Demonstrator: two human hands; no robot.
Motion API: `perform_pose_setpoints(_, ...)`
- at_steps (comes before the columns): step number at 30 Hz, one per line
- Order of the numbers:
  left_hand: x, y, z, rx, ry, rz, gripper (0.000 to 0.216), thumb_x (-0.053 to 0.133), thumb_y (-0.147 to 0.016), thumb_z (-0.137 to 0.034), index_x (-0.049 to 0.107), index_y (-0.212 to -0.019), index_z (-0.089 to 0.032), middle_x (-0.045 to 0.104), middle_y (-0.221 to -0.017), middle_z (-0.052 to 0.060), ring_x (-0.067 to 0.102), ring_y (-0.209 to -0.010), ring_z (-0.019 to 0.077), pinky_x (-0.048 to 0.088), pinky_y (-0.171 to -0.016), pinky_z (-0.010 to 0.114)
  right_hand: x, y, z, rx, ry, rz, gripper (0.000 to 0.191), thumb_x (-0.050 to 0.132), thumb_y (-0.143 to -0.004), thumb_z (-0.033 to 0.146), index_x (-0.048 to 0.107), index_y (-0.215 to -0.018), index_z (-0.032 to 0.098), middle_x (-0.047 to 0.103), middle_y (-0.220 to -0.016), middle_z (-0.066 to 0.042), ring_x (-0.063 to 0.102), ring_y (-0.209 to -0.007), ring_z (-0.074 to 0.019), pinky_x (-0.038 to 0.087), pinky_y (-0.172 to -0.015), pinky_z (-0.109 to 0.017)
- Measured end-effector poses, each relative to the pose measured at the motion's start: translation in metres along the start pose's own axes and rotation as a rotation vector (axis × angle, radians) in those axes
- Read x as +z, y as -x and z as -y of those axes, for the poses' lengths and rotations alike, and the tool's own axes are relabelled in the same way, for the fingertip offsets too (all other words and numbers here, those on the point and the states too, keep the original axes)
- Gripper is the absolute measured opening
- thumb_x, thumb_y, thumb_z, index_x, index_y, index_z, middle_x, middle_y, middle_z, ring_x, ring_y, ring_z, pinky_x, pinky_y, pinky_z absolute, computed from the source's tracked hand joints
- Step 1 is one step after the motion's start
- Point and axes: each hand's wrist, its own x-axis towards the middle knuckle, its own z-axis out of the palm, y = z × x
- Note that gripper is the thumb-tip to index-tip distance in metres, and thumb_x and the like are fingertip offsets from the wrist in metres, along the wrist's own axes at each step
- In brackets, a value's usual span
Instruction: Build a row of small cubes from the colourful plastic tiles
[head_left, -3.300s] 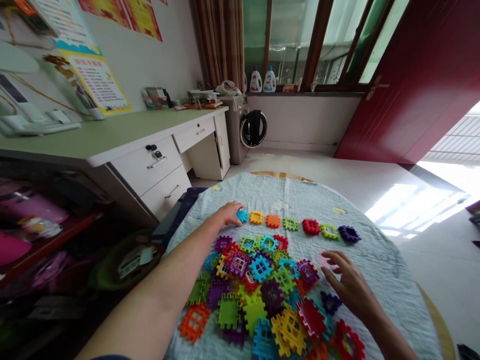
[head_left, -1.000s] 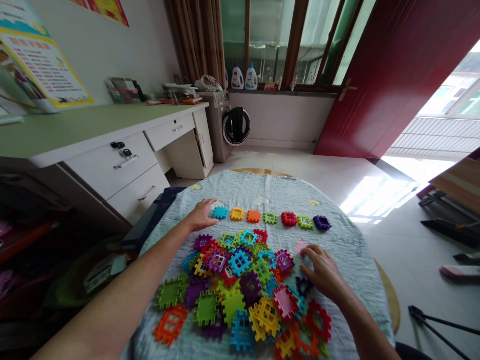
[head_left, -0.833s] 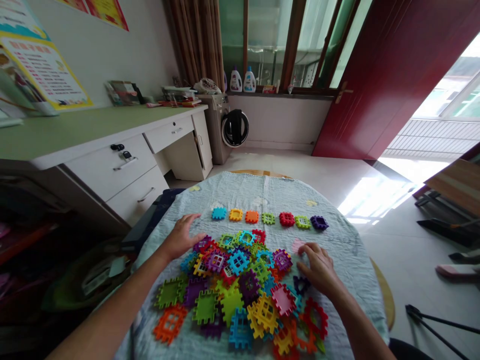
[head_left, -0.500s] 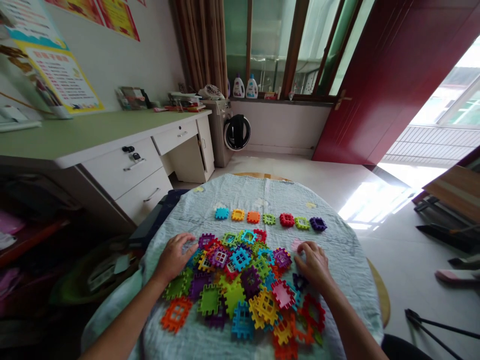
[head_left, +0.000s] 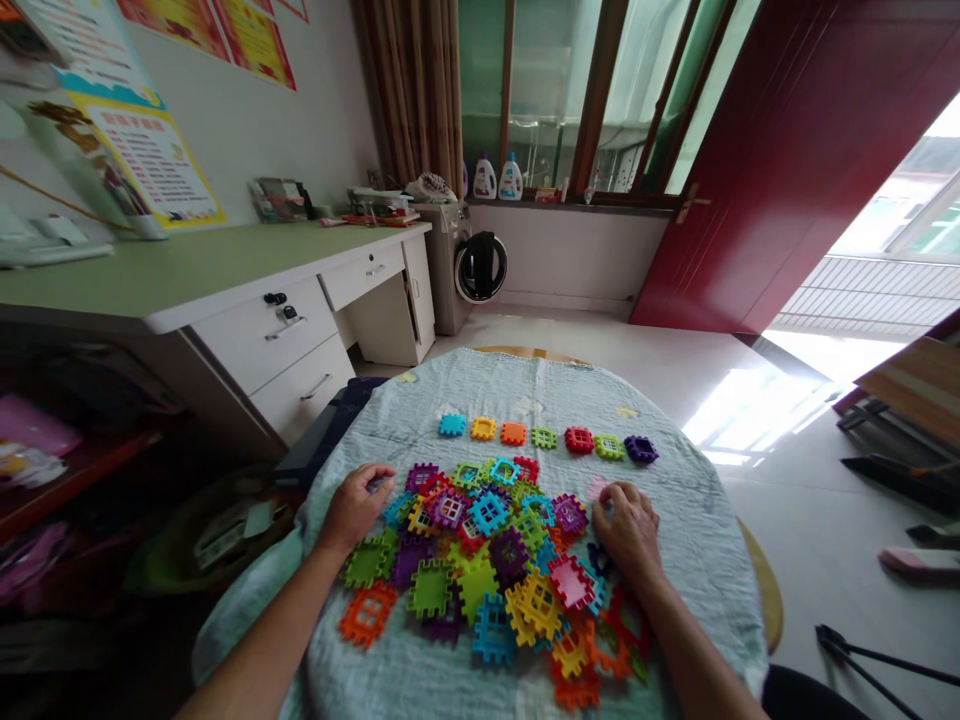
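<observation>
A heap of plastic interlocking building tiles [head_left: 474, 575] in many colours lies in front of me, some solid and some with window-like grids. At its left edge my left hand [head_left: 356, 508] rests on the cloth, loosely curved, thumb apart from the fingers, holding nothing. My right hand [head_left: 628, 527] lies by the heap's right side, beside a purple tile [head_left: 570, 514]; its fingers are bent but loose, with nothing seen in them. Beyond the heap runs a row of several separate pieces, from a blue one [head_left: 452, 425] at the left to a dark purple one [head_left: 641, 449] at the right.
A pale blue cloth [head_left: 697, 560] covers the round table. To the left stands a desk with a green top [head_left: 225, 262] and white drawers. A washing machine [head_left: 444, 270] with its door open is behind, and a red door [head_left: 720, 170] at the right. Black tripod legs [head_left: 862, 655] stand at lower right.
The view has shifted slightly, so the scene sits a little further right. Both hands stay beside the heap, and the tiles lie as before.
</observation>
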Motion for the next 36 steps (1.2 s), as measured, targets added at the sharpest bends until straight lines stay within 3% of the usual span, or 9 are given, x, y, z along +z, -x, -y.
perform_pose_setpoints(9, -0.003, 0.002, -0.004, -0.026, 0.081, 0.009, 0.028, 0.056, -0.075, -0.040, 0.068, -0.088, -0.019, 0.071, -0.092, 0.006, 0.065, -0.092, 0.0228, 0.051, -0.092, 0.037, 0.002, 0.001, -0.004, -0.038, 0.028, -0.025, 0.016, 0.049, -0.086, 0.032, 0.062, -0.087, 0.022, 0.063, -0.107, -0.007, 0.054, -0.099, -0.0246, 0.036, -0.088, -0.039)
perform_pose_setpoints(26, 0.001, 0.007, -0.002, 0.100, -0.019, 0.031, 0.018, 0.060, -0.073, -0.028, 0.070, -0.086, -0.021, 0.071, -0.096, 0.006, 0.063, -0.098, 0.0232, 0.047, -0.095, 0.039, 0.003, 0.000, -0.013, -0.044, -0.010, -0.001, 0.026, 0.045, -0.083, 0.040, 0.064, -0.088, 0.023, 0.064, -0.111, -0.009, 0.055, -0.103, -0.0272, 0.037, -0.090, -0.042)
perform_pose_setpoints(36, -0.001, 0.006, -0.011, 0.059, -0.097, 0.084, 0.026, 0.060, -0.075, -0.035, 0.071, -0.095, -0.022, 0.071, -0.103, 0.008, 0.060, -0.104, 0.0258, 0.044, -0.099, 0.040, 0.006, 0.000, -0.020, -0.089, -0.094, -0.033, 0.025, 0.045, -0.081, 0.040, 0.064, -0.086, 0.023, 0.066, -0.105, -0.008, 0.056, -0.101, -0.0278, 0.038, -0.089, -0.042)
